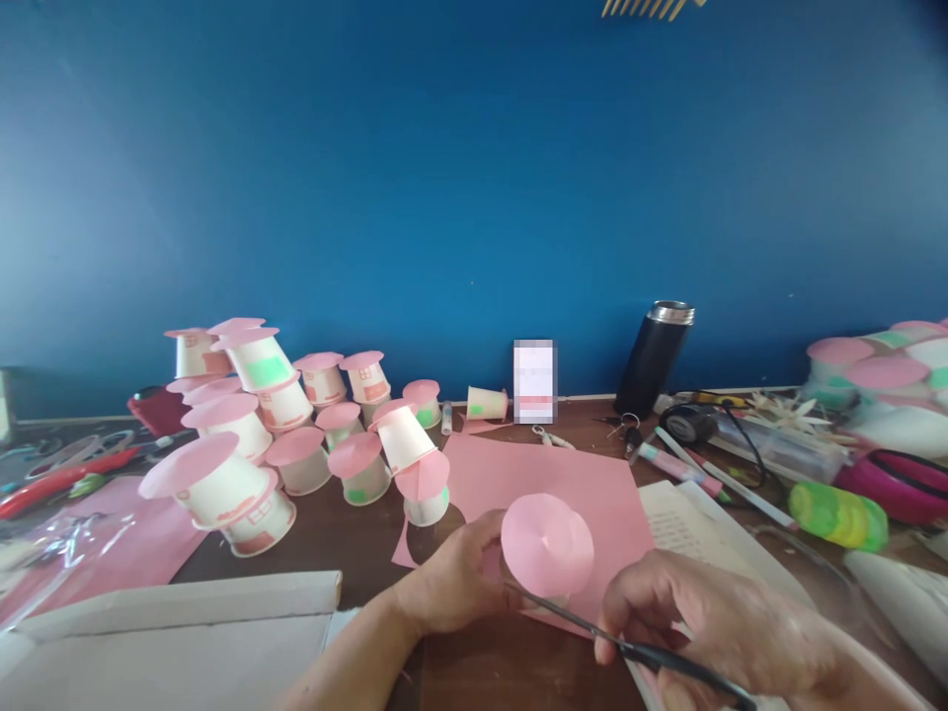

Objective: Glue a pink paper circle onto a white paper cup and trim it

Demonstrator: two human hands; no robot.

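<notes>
My left hand is closed around a small cup topped with a pink paper cone, holding it just above a pink paper sheet. My right hand grips a thin dark tool, perhaps scissors or a stick. The tool's tip reaches to the underside of the cone, next to my left fingers. Both hands are low in the view, near the table's front edge.
Several white cups with pink cone roofs crowd the left of the brown table. A black flask stands at the back. Cardboard lies front left, printed paper, glue sticks and a green roll to the right.
</notes>
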